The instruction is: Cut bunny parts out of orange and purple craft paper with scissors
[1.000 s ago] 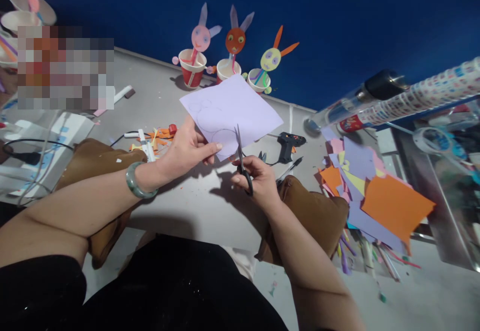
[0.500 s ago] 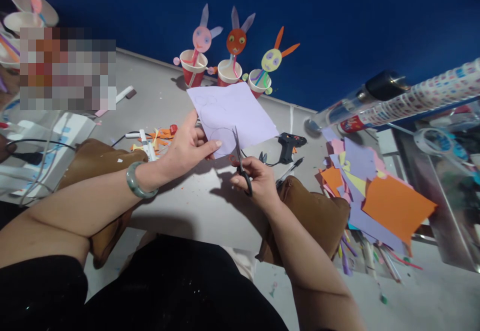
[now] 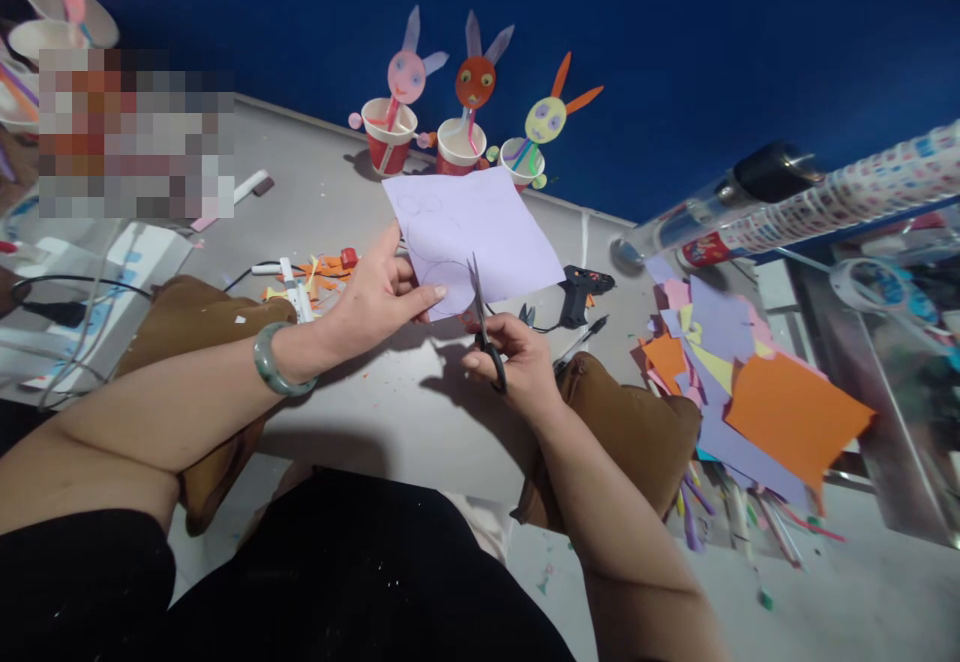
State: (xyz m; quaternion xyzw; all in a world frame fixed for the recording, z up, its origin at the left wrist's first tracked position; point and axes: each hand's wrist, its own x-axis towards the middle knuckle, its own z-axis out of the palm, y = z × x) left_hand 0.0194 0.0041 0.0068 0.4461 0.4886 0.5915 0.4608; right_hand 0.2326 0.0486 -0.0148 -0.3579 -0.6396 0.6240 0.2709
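My left hand (image 3: 394,287) pinches the near left edge of a sheet of purple paper (image 3: 499,232), thumb on top. Several circles are drawn on the sheet in thin lines, the nearest one beside my thumb. In my right hand (image 3: 517,357) is a pair of scissors (image 3: 481,302) with black handles, fingers in the loops. Their blades point away from me and lie at the sheet's near edge, by the drawn circle. Whether the blades are parted is hard to make out. The paper is held above the table (image 3: 352,437).
Behind the sheet stand red cups (image 3: 388,147) with paper rabbit figures. A black glue gun (image 3: 581,294) and a pen lie right of my hands. Coloured paper (image 3: 795,412) is piled farther right, near a long stack of cups (image 3: 840,197). Brown cushions (image 3: 630,422) lie under both forearms.
The purple sheet has shifted slightly to the right and turned a little against the scissors. Both hands keep their grips, and my right hand stays nearly in place.
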